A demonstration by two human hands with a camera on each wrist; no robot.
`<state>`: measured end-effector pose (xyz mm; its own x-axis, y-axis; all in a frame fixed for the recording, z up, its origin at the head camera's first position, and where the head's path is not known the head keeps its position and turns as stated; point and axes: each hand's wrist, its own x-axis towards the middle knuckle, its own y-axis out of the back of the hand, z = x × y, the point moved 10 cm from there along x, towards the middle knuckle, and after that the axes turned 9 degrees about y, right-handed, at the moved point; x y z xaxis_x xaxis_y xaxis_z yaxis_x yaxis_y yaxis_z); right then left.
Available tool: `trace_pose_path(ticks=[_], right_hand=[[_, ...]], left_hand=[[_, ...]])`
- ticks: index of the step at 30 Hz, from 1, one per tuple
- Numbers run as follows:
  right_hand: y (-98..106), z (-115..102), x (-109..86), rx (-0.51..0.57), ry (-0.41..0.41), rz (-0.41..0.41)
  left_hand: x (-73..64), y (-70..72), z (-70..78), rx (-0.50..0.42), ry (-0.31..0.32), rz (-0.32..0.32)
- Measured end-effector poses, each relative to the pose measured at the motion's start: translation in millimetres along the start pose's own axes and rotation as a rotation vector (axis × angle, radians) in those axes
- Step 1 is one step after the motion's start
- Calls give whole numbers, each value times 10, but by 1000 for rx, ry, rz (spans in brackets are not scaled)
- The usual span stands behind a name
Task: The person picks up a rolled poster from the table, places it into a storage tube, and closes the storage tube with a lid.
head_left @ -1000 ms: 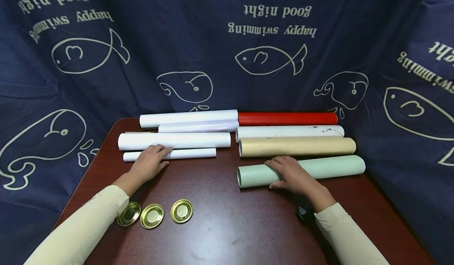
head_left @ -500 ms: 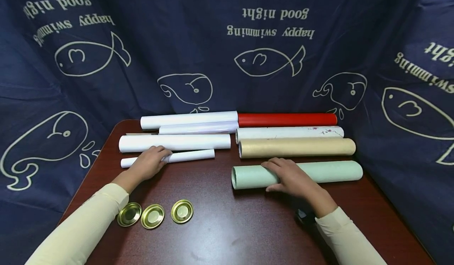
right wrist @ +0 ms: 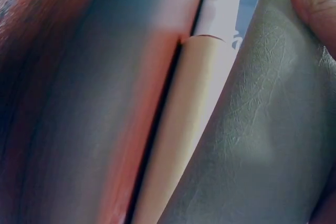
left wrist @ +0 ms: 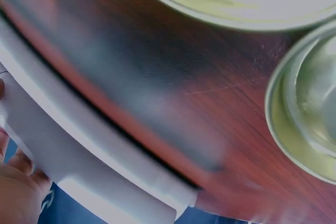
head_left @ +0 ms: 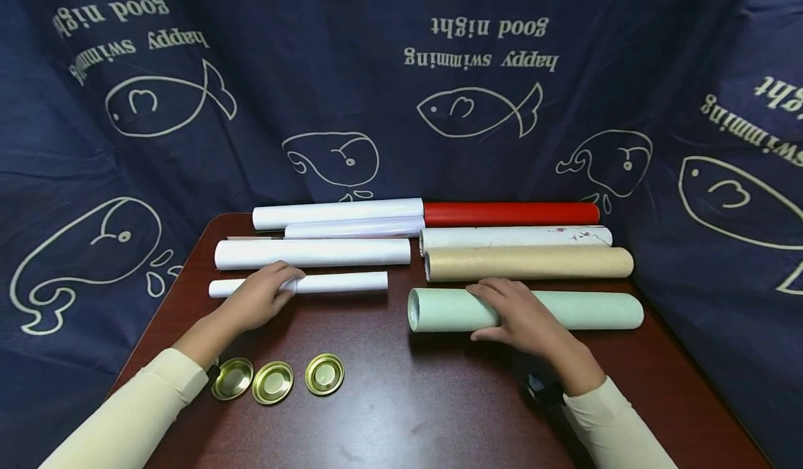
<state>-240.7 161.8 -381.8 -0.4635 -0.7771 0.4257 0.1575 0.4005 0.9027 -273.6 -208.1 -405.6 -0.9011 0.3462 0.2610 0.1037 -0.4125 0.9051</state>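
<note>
My left hand [head_left: 260, 298] grips a thin white paper roll [head_left: 345, 283] near its left half, fingers over the far side. In the left wrist view my fingertips [left wrist: 21, 161] curl against the white roll at the lower left. On the right, my right hand [head_left: 523, 316] holds a thick pale green roll [head_left: 592, 310], with fingers over its top and thumb on the near side. The right wrist view shows the green roll's textured surface [right wrist: 257, 108] up close, with the thumb [right wrist: 315, 6] against it. Part of each roll is hidden beneath the hand.
Behind lie a thicker white roll [head_left: 332, 253], two more white rolls, a red roll [head_left: 511, 214], a flower-patterned roll [head_left: 521, 237] and a gold roll [head_left: 533, 263]. Three small gold dishes, one a middle dish [head_left: 272, 382], sit by the left forearm. A blue curtain [head_left: 351, 72] encloses the table.
The thin white roll has come nearer, away from the thicker white roll, after tilting briefly. The green roll has shifted slightly left and turned more level, away from the gold roll.
</note>
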Motion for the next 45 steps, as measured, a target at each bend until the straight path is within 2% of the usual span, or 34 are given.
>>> trace_pose_path(ticks=[5, 11, 16, 20, 24, 30, 40, 45], right_hand=[[103, -22, -40, -5, 2, 67], [137, -56, -71, -4, 1, 123], [164, -88, -92, -18, -5, 156], [173, -113, -99, -24, -5, 170], [140, -143, -92, -27, 8, 169], [101, -188, -72, -31, 30, 182], [79, -253, -55, -30, 45, 180], [90, -285, -44, -24, 55, 191]], left_hand=[[-149, 234, 179, -56, -35, 88], [-411, 507, 439, -60, -99, 215], [-631, 598, 666, -51, -164, 263], [-702, 591, 793, -46, -211, 284], [-710, 542, 883, -30, -231, 289], [-666, 427, 1011, 4, -236, 261], [-598, 309, 1351, 6, -306, 286], [-550, 232, 1516, 14, -311, 285]])
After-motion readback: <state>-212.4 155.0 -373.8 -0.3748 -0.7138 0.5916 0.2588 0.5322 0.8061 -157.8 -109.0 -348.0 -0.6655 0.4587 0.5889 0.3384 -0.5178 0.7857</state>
